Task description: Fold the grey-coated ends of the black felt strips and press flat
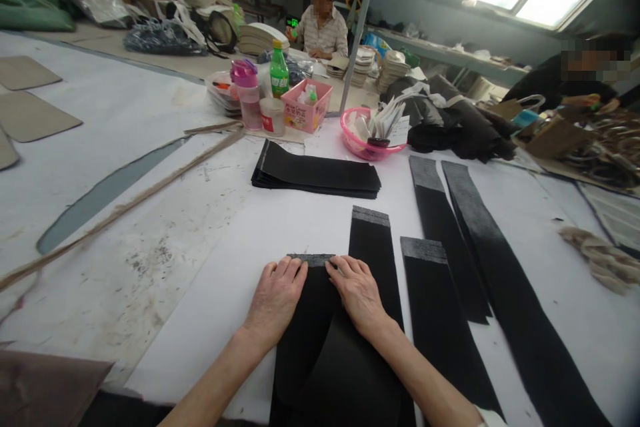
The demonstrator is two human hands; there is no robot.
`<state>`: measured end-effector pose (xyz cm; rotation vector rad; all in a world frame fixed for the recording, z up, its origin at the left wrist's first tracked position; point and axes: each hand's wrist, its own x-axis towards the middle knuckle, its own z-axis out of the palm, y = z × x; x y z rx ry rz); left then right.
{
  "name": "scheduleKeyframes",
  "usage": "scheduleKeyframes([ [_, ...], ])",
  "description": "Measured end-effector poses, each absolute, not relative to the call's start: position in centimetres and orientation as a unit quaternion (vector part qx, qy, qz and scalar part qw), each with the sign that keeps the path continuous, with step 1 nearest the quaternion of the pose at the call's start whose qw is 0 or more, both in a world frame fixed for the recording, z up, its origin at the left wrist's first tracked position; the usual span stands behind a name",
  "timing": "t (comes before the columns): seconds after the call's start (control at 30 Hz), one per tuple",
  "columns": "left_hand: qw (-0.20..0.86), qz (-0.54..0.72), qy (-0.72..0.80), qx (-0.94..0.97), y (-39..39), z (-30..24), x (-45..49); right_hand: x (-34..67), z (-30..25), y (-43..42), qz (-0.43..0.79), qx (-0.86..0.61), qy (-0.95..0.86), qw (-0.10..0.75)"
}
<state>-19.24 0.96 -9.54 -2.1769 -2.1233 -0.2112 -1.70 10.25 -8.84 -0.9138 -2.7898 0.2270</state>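
Observation:
My left hand (277, 298) and my right hand (356, 293) both lie flat, fingers stretched out, on a black fabric strip (320, 347) in front of me. Their fingertips rest at its grey top edge (311, 258). The strip's near end hangs over the table's front edge. To the right lie several more black strips with grey ends, the closest (373, 247) partly under my right hand, then another (440, 320). A stack of black strips (316, 175) lies farther back in the middle.
A pink basket (367, 147), pink box (306, 107), green bottle (279, 72) and pink-lidded cup (247, 90) stand at the back. A long rope (120, 210) crosses the white table (150, 267). Two other people sit beyond. A braided cord (600, 257) lies right.

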Motion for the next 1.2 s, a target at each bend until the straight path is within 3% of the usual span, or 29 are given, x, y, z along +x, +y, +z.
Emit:
scheduleKeyframes([
  [0.37,0.013,-0.091,-0.688,-0.720,0.8,-9.0,-20.4,-2.0,-7.8,12.8,0.182,-0.402,-0.879,0.181],
  [0.8,-0.025,-0.168,-0.657,-0.735,1.4,-9.2,-22.0,-7.8,-6.5,14.4,0.114,-0.324,-0.939,-0.009],
  [0.97,-0.093,-0.248,-0.652,-0.710,2.8,-9.7,-23.4,-8.3,-6.4,15.4,0.131,-0.307,-0.942,-0.028],
  [1.2,-0.121,-0.226,-0.676,-0.691,3.6,-9.1,-23.8,-7.9,-6.4,15.6,0.161,-0.276,-0.947,-0.018],
])
